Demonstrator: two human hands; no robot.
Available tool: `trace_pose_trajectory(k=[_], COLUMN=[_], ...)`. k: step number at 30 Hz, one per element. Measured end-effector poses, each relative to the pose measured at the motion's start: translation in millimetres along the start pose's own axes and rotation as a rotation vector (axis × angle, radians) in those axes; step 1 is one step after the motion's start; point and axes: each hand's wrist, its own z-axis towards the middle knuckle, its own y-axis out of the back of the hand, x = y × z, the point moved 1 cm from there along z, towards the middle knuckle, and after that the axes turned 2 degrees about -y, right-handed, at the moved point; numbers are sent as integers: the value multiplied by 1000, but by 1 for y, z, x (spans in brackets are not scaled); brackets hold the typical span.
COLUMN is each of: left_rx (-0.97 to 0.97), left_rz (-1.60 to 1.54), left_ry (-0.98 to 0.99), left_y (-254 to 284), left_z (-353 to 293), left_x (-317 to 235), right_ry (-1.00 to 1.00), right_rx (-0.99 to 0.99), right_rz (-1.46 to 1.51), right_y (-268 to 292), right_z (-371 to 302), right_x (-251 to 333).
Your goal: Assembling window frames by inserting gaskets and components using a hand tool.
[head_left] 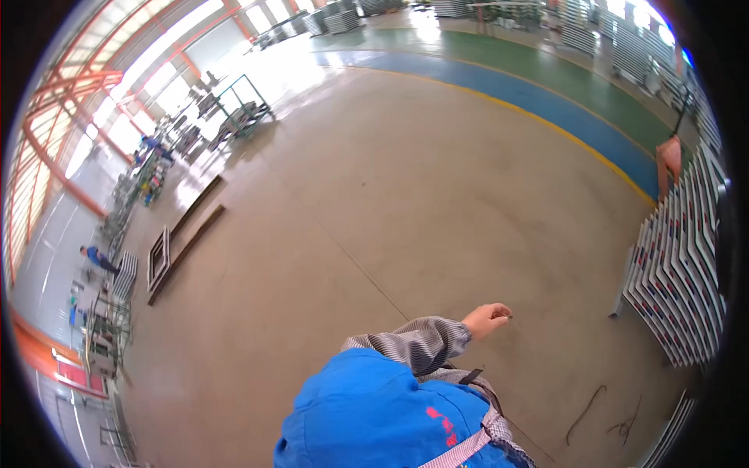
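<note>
My left hand [488, 320] reaches out to the right in front of my body, in a grey striped sleeve [425, 343]. Its fingers are bent together, closed as in a pinch. A tiny dark spot shows at the fingertips, too small to name. Bare floor lies under the hand, and it touches nothing else that I can see. Blue cloth of my clothing [351, 405], with pink marks and a checked strap [460, 452], fills the lower middle. My right hand does not show.
A stack of pale bent metal frames [675, 269] stands at the right, an orange piece [669, 160] behind it. Dark cords [585, 415] lie on the floor at the lower right. Brown beams [187, 253] lie at the left, near a green rack cart [243, 109]. People [97, 257] are far left.
</note>
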Motion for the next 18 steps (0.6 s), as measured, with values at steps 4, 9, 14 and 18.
trace_pose_trajectory(k=[4,9,14,18], left_rx=[104,222,307,347], left_rz=[23,39,59,58], left_ry=[-20,-59,-65,182], left_y=[-45,-127,-190,-180], left_z=[42,94,136,149], left_x=[-16,-49,-64,-2], right_ry=[73,190,516,644], right_rx=[-42,-99,-348,-565], right_rz=[-66,-194,-567,-694], right_y=[10,8,-18,-26], right_z=[2,2,-48,-77], right_x=[29,87,166,215])
